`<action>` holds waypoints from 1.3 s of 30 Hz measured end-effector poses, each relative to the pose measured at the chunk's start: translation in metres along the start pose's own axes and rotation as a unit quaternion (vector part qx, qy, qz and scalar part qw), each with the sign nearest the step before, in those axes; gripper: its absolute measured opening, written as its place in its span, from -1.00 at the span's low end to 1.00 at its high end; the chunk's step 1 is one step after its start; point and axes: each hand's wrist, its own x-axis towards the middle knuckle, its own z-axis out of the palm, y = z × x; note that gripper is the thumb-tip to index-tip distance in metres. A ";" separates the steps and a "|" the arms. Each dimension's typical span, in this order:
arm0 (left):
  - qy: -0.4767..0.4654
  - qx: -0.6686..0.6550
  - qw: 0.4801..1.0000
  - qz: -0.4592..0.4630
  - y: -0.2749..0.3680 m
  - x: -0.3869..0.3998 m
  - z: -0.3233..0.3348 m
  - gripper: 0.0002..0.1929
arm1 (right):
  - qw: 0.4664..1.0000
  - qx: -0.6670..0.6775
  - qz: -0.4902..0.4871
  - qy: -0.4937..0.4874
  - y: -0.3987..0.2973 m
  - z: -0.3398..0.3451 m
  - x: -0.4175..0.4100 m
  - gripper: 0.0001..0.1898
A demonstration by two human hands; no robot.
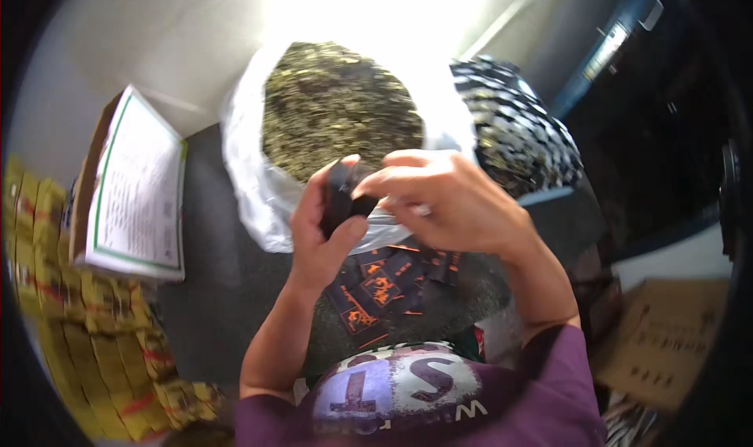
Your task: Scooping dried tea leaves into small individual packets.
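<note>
My left hand [317, 223] holds a small black packet [338, 197] upright, fingers behind it and thumb across its front. The curled fingers of my right hand [441, 194] meet at the packet's upper right edge and appear to pinch it; blur hides the exact grip. Something small and pale [422, 210] shows below the right fingers, too blurred to name. Just beyond both hands, a white plastic bag [250, 212] stands wide at the mouth, full of dried, greenish-brown leaf material [335, 106]. Several black packets with orange print [379, 288] lie loosely below my hands.
The packets lie on a dark tabletop [212, 323]. A black-and-white patterned bag [517, 123] stands at the right. On the left are an upright carton [138, 182] bearing writing and stacked yellow packages [106, 359]. A cardboard box [659, 341] sits at lower right.
</note>
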 end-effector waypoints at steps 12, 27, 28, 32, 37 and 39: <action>-0.249 -0.005 0.961 -0.121 -0.011 -0.013 0.100 -0.33 | 0.965 0.053 0.169 0.194 -0.030 -0.013 -0.151 -0.75; -0.406 0.573 0.526 0.480 -0.103 0.113 0.310 -0.63 | 0.788 -0.236 0.371 0.432 0.005 -0.105 -0.297 -0.85; -0.396 0.563 0.556 0.467 -0.107 0.122 0.307 -0.66 | 0.798 -0.253 0.352 0.419 0.010 -0.109 -0.294 -0.84; -0.411 0.494 0.663 0.384 -0.113 0.132 0.292 -0.68 | 0.818 -0.252 0.327 0.401 0.031 -0.123 -0.275 -0.84; -0.392 0.467 0.687 0.394 -0.115 0.131 0.293 -0.49 | 0.855 -0.248 0.276 0.362 0.077 -0.135 -0.257 -0.80; -0.391 0.466 0.696 0.381 -0.113 0.132 0.291 -0.46 | 0.856 -0.248 0.273 0.363 0.094 -0.130 -0.254 -0.78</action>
